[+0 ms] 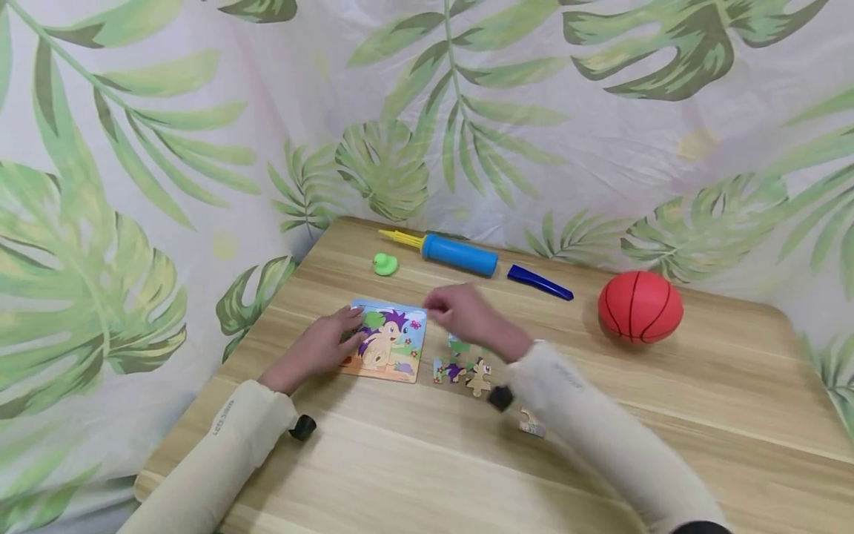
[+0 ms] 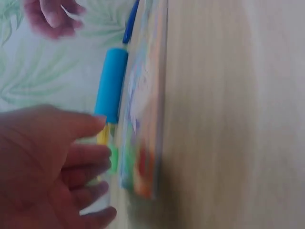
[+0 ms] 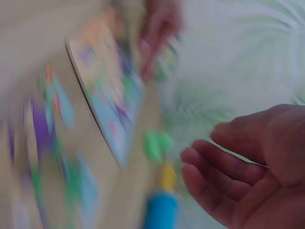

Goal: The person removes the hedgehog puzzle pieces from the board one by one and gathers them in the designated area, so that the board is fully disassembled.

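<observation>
A picture puzzle board (image 1: 394,348) with a purple-haired hedgehog on it lies at the left middle of the table. My left hand (image 1: 323,341) is at the board's left edge, its fingers loosely bent and spread in the left wrist view. Over the board's upper right corner hovers my right hand (image 1: 463,311), fingers slightly curled. Nothing shows between its fingers and thumb in the right wrist view, which is blurred. Several loose puzzle pieces (image 1: 479,378) lie right of the board, partly covered by the right forearm.
Behind the board stand a green toy duck (image 1: 385,264) and a blue hand pump (image 1: 460,254) with a yellow nozzle. A dark blue tapered object (image 1: 540,282) lies farther right, then a red ball (image 1: 640,306). One more puzzle piece (image 1: 531,424) lies near the right sleeve. Leaf-patterned cloth hangs behind.
</observation>
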The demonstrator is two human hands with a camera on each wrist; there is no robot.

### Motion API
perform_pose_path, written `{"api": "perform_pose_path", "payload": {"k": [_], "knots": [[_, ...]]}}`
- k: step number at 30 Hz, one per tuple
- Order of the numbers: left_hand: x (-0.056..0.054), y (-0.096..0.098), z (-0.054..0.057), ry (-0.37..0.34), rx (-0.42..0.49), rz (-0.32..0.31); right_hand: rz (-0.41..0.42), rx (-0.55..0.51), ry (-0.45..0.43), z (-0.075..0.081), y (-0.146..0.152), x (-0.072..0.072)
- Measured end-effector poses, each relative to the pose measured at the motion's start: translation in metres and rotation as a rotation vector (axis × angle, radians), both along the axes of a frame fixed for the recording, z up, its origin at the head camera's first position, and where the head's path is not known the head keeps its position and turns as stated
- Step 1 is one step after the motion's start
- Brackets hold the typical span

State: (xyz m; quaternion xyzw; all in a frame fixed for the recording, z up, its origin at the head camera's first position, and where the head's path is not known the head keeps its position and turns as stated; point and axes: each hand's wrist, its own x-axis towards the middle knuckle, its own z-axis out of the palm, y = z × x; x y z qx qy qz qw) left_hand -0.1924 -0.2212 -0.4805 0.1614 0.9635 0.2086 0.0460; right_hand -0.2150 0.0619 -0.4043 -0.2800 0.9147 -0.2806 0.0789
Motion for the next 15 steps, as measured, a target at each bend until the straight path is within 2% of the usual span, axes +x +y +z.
{"api": "perform_pose_path", "payload": {"k": [3, 5, 8, 12, 15], "knots": [[0.0, -0.006, -0.009, -0.004, 0.013, -0.059, 0.077, 0.154, -0.039, -0.021, -0.047, 0.008], [0.001, -0.009, -0.015, -0.012, 0.028, -0.09, 0.118, 0.275, -0.016, -0.033, -0.068, 0.014], [0.002, -0.012, -0.019, -0.022, 0.052, -0.114, 0.13, 0.384, 0.047, -0.045, -0.085, 0.019], [0.004, -0.014, -0.021, -0.046, 0.077, -0.114, 0.142, 0.396, 0.131, -0.055, -0.091, 0.019], [0.004, -0.013, -0.019, -0.06, 0.072, -0.147, 0.131, 0.369, 0.137, -0.059, -0.09, 0.017]]}}
